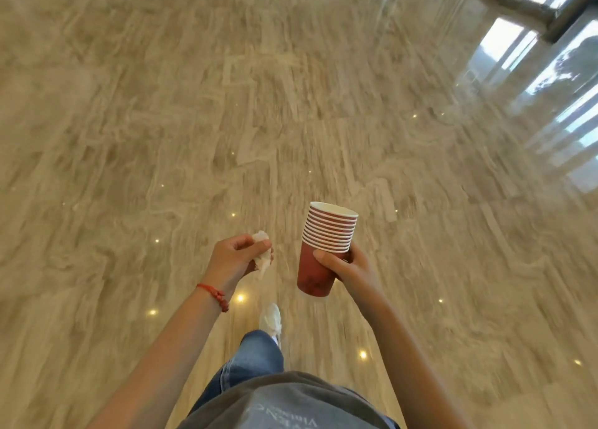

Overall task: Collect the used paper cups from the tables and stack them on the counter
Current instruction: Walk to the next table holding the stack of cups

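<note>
Nearest, the right hand (348, 267) curls around a stack of red paper cups (323, 250), white rims nested tightly, bottom cup dark red, held upright above the floor. The left hand (234, 258) pinches a crumpled white tissue (262, 254). Beyond spreads a glossy beige marble floor (226, 105).

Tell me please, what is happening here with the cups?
A person is walking over a shiny marble floor. The right hand grips a stack of red paper cups, nested and upright. The left hand holds a crumpled white tissue. No table or counter is in view, so the cups are not yet put down.
</note>
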